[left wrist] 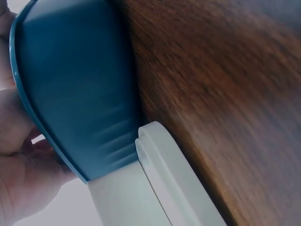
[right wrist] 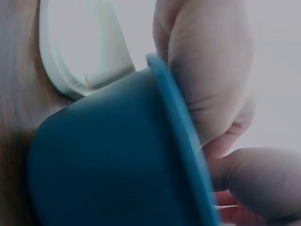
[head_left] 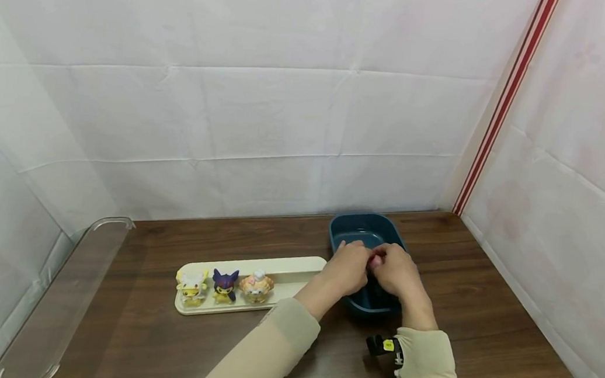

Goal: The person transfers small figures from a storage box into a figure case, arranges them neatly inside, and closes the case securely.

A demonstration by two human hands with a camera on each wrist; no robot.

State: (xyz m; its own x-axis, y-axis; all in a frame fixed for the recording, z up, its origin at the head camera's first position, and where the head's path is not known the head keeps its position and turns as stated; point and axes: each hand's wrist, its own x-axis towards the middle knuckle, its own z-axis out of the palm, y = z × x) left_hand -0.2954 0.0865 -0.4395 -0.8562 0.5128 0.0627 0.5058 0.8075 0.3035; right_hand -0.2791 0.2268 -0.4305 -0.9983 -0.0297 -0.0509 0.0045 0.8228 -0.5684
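My left hand (head_left: 348, 266) and right hand (head_left: 396, 270) meet over the dark blue basin (head_left: 368, 216), fingertips close together and pointing down. A small pink thing (head_left: 376, 262) shows between them, at the right hand's fingers; its kind I cannot tell. In the left wrist view, the left hand (left wrist: 23, 155) has its fingers bent behind the basin's rim (left wrist: 28, 106). Across the right wrist view, the basin's wall (right wrist: 108, 160) covers the lower fingertips.
Left of the basin lies a long cream tray (head_left: 297, 263). On it stand three toy figures: a white-and-yellow one (head_left: 191, 286), a purple-hooded one (head_left: 225, 285) and an orange one (head_left: 256, 286). A clear plastic panel (head_left: 71, 290) stands at the table's left.
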